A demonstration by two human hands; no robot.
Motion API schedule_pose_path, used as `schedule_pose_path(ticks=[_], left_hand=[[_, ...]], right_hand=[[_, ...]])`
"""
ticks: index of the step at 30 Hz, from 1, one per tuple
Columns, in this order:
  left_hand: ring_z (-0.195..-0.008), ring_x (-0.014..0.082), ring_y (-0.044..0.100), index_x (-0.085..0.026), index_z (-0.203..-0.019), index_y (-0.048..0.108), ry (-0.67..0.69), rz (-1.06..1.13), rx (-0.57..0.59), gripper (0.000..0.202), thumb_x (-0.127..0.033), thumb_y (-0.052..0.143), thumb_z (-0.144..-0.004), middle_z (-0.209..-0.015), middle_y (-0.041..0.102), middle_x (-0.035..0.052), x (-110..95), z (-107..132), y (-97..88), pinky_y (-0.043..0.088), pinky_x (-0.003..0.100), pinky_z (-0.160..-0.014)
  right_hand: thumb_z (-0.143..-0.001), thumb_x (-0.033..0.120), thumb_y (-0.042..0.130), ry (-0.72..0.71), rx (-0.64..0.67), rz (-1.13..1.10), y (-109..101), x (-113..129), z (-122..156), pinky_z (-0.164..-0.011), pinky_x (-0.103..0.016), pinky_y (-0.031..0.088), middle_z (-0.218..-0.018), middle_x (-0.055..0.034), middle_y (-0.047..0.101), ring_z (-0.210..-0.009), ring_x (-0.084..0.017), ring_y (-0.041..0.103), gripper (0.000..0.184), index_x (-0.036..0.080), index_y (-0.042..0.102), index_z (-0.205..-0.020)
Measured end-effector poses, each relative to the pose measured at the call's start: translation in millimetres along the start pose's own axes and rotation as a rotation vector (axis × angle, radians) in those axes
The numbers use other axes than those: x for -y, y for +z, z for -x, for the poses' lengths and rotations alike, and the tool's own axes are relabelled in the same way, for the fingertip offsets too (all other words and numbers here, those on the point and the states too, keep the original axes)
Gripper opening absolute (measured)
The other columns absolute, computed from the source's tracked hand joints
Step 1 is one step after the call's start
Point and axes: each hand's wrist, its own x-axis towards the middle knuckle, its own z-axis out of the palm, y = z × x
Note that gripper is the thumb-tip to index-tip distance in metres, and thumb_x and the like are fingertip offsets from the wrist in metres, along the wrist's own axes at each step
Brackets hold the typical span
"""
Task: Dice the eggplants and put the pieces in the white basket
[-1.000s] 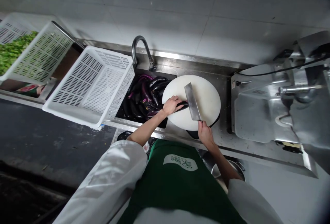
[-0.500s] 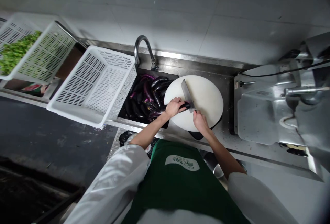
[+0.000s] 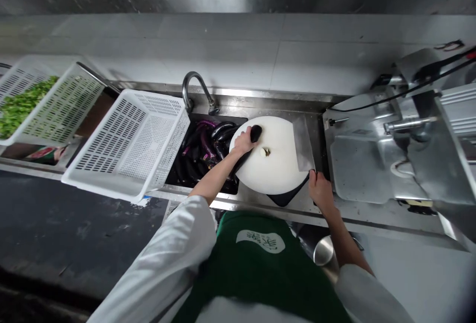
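Eggplant [image 3: 256, 133]: long, glossy, purple-black; it lies at the left part of the round white chopping board [image 3: 277, 177], its blunt end pointing up the board and its body slanting back over the edge toward the dark rectangular sink [image 3: 240, 119]

Left hand [image 3: 244, 141]: wrapped around that eggplant near the blunt end, its grip closed on it

Right hand [image 3: 320, 191]: fingers curled round the handle of a broad rectangular steel cleaver [image 3: 304, 144], a firm grip; the blade is out at the board's right edge, well apart from the eggplant, and I cannot tell whether it touches the board

Cut so far: one small pale piece with a brownish bit [image 3: 265, 152] lies on the board, so I judge one end has been taken off; no other cut pieces show there

Left to do: a heap of purple-black eggplants [image 3: 206, 139] fills the sink, seemingly whole, so the work looks barely begun from what I can see

Apron badge: on the dark green apron [image 3: 238, 273] sits a pale leaf-shaped patch [image 3: 261, 241] with stylised green characters, which I cannot read for certain

Other print: a small label on the steel machine [image 3: 359, 164] at right, too tiny to make out
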Motion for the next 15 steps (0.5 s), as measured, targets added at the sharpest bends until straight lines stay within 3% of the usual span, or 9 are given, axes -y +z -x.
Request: schedule_pose_path(ticks=[2, 4, 6, 8, 12, 15], left_hand=[[-0.115, 0.0378, 0.065, -0.016, -0.147, 0.046, 0.065, -0.047, -0.017, 0.072, -0.048, 0.073, -0.089, -0.128, 0.063, 0.0228, -24.4, -11.9, 11.1, 0.049, 0.048, -0.097], [-0.129, 0.0388, 0.056, -0.013, -0.147, 0.049, 0.255, -0.172, -0.076, 0.061, -0.036, 0.068, -0.093, -0.137, 0.058, 0.0248, -43.4, -8.0, 30.0, 0.042, 0.054, -0.109], [-0.139, 0.0378, 0.046, -0.011, -0.141, 0.057, 0.491, -0.304, -0.105, 0.048, -0.026, 0.062, -0.096, -0.139, 0.058, 0.0233, -53.9, 8.8, 55.0, 0.029, 0.057, -0.12], [-0.139, 0.0352, 0.045, -0.011, -0.132, 0.066, 0.613, -0.371, -0.079, 0.037, -0.017, 0.056, -0.097, -0.134, 0.062, 0.0203, -56.6, 31.5, 80.8, 0.024, 0.055, -0.124], [-0.125, 0.0345, 0.056, -0.014, -0.122, 0.073, 0.535, -0.262, -0.067, 0.04, -0.003, 0.046, -0.095, -0.128, 0.063, 0.0195, -46.7, 75.6, 112.7, 0.042, 0.053, -0.11], [-0.114, 0.0313, 0.06, -0.021, -0.116, 0.076, 0.514, -0.067, -0.06, 0.028, -0.014, 0.058, -0.095, -0.123, 0.063, 0.0153, -17.3, 115.4, 114.8, 0.052, 0.049, -0.1]], right_hand=[[-0.109, 0.036, 0.028, 0.042, 0.065, 0.014, 3.8, -14.0, 6.5, -0.07, -0.034, 0.042, -0.089, -0.022, 0.073, -0.082, -0.03, 0.07, 0.048, 0.009, 0.067, -0.101], [-0.109, 0.037, 0.028, 0.071, 0.127, 0.019, 11.0, -22.8, 16.6, -0.074, -0.035, 0.044, -0.092, -0.0224, 0.073, -0.087, -0.031, 0.071, 0.048, 0.008, 0.067, -0.103], [-0.11, 0.037, 0.029, 0.092, 0.173, 0.023, 19.6, -27.0, 27.4, -0.077, -0.035, 0.045, -0.095, -0.022, 0.074, -0.09, -0.03, 0.072, 0.048, 0.008, 0.067, -0.107], [-0.11, 0.038, 0.029, 0.107, 0.202, 0.021, 26.7, -27.9, 35.5, -0.079, -0.034, 0.045, -0.096, -0.0211, 0.074, -0.091, -0.029, 0.072, 0.048, 0.008, 0.067, -0.11], [-0.109, 0.037, 0.028, 0.116, 0.228, 0.002, 31.8, -27.5, 36.8, -0.079, -0.035, 0.046, -0.095, -0.0206, 0.073, -0.09, -0.029, 0.071, 0.048, 0.007, 0.066, -0.111], [-0.107, 0.038, 0.031, 0.109, 0.233, -0.016, 30.3, -29.9, 30.0, -0.076, -0.035, 0.047, -0.089, -0.0194, 0.073, -0.084, -0.029, 0.071, 0.047, 0.007, 0.066, -0.11]])
